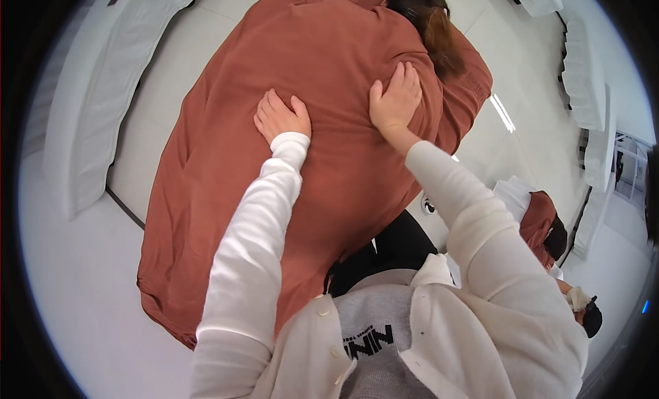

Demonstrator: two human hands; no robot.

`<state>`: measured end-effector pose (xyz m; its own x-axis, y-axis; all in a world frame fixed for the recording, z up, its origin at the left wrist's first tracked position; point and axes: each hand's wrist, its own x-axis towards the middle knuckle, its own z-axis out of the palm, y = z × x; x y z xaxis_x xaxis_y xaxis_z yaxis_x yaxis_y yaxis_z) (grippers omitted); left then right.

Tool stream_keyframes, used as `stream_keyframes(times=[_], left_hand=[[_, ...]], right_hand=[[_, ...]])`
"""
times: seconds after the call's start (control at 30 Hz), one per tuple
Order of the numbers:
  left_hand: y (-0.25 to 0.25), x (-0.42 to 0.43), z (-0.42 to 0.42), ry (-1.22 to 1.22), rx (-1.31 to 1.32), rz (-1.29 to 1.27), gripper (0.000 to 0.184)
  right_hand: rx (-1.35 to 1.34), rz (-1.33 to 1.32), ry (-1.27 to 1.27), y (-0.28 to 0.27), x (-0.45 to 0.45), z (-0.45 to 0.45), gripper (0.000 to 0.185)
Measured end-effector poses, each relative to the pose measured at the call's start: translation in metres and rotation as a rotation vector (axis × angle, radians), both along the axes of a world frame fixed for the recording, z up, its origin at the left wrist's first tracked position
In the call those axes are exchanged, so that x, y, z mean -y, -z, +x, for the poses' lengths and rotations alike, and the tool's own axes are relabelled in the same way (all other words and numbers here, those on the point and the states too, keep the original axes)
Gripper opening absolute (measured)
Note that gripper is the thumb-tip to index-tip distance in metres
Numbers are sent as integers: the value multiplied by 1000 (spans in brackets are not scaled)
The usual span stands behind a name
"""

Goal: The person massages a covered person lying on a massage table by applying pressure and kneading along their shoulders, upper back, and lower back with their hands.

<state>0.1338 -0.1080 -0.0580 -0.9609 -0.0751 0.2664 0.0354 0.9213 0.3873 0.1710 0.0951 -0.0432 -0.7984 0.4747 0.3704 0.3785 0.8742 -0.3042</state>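
The reddish-brown cloth (226, 138) spreads from the top centre to the lower left of the frame, draped over a person whose dark hair (432, 32) shows at the upper right of centre. Upon it, at upper centre, the left hand (281, 118) and, farther right and a little higher, the right hand (397, 100) lie flat, palms down, fingers extended and thumbs apart, gripping nothing. Pale floor (511, 76) shows at the upper right.

Left hand (283, 116) and right hand (397, 99) on cloth (336, 138) — person's hair (436, 37) beyond the right
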Motion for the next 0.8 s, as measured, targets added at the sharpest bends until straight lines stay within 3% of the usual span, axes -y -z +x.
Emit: stream_keyframes(times=[0.23,0.53,0.7,0.8], left_hand=[[4,1,0,-38,-17,22,47],[1,2,0,6,-63,11,48],[1,0,-2,-42,-42,-1,46],[0,-1,-1,-37,-25,6,46]], right_hand=[[183,16,160,-17,9,-40,66],[-5,6,-124,-2,-11,0,65],[104,-112,206,-5,2,-38,63],[135,-27,127,-9,4,-23,64]])
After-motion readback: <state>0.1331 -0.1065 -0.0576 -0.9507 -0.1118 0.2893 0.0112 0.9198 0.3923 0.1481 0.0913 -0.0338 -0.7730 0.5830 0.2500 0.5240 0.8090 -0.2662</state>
